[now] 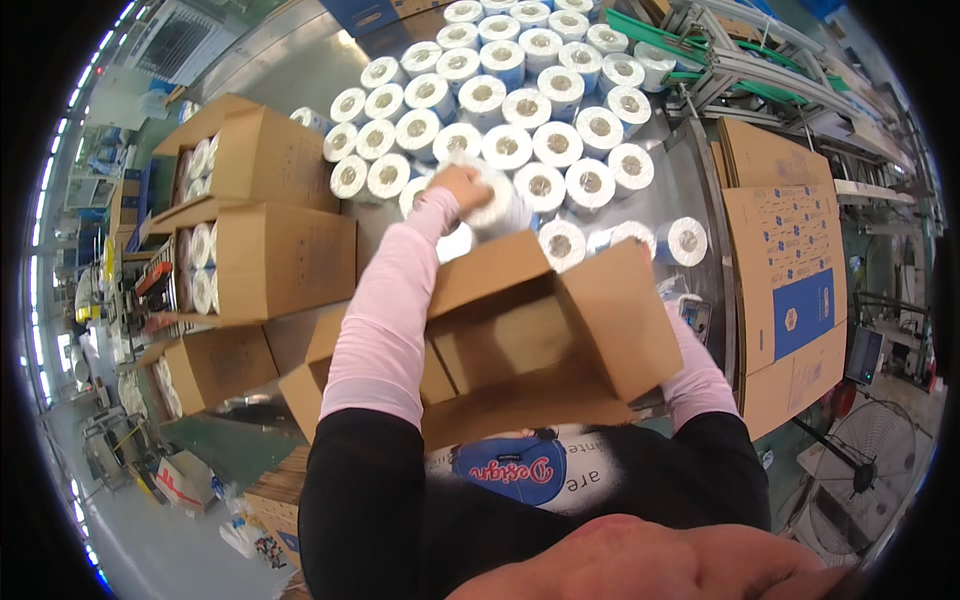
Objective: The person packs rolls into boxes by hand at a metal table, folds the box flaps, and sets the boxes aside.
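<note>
Open carton [500,355] up close, left hand [464,190] gripping a white roll [493,208] just beyond it.
Right hand hidden behind carton's right flap [622,322], pink sleeve [697,372] beside it; grip can't tell. Held roll blurred, near carton's far edge. Filled cartons [285,255] left of carton; flattened cartons [785,235] well right of it. Standing rolls [507,147] crowd the worktop [675,180] beyond carton; metal frame [735,75] farther, beyond carton's right.

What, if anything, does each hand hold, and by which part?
Left hand: a blurred white roll, gripped at its top end. Right hand: cannot be told; the carton flap hides it.
</note>
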The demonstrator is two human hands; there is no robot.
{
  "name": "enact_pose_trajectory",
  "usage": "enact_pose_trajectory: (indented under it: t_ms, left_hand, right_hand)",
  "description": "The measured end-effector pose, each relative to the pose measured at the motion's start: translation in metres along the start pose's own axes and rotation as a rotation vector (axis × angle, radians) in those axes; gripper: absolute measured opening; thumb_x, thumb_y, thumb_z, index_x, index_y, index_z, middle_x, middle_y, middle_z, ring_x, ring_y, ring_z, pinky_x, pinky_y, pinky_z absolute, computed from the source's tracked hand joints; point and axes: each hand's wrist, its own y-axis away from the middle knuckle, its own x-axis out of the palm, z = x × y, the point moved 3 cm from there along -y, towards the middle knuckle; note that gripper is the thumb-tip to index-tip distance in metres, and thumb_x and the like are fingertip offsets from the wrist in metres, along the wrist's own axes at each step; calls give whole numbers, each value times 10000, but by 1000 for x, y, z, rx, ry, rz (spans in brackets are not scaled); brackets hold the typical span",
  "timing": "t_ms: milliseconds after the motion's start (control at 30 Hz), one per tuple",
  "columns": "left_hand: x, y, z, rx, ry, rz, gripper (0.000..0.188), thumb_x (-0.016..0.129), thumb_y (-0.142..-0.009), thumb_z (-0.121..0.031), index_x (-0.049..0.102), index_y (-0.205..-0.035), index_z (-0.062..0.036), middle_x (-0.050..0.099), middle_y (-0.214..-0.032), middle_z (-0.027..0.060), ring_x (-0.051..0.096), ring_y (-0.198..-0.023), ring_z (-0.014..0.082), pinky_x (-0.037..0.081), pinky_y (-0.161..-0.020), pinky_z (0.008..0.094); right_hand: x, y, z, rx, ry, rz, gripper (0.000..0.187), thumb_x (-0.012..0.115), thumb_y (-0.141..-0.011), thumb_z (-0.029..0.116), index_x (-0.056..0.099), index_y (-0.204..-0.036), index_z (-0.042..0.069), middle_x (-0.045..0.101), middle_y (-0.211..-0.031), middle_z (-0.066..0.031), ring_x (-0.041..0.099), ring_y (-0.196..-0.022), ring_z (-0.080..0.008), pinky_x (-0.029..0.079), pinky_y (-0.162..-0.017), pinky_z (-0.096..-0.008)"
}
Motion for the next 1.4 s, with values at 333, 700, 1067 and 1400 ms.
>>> enact_pose_trajectory:
  t_ms: [333,700,1067,1400]
  left_hand:
    - [-118,265,-67,673,262,-449,442,774,-746,-169,647,-1150,-40,698,-1001,62,671,-902,196,537,-814,335]
    - [82,304,-34,567,-439,-30,343,684,-687,-239,669,-1008,-119,533,-909,182,524,-927,374,425,-799,476]
    - [10,259,-80,636,-209,-556,343,622,-775,-103,637,-1114,-56,593,-1220,194,531,-1177,373,410,-1019,460]
    - [49,103,49,49,-26,427,393,383,-981,-284,598,-1226,-64,570,-1293,176,499,-1230,315,363,-1057,367]
  right_hand:
    - [-284,-50,-2,-243,-1829,50,315,637,-763,193,669,-1060,93,635,-1057,-168,624,-953,-344,516,-770,-429]
    - [-265,114,203,-1036,118,281,246,662,-763,197,696,-996,128,599,-1072,-165,550,-1077,-307,397,-944,-418]
    - [-220,88,2,292,-612,-145,283,560,-810,92,641,-1081,75,673,-1023,-148,643,-968,-318,507,-814,-419]
    - [-109,68,29,-51,-350,465,236,565,-838,183,617,-1052,99,635,-1055,-150,628,-1002,-334,511,-845,-430]
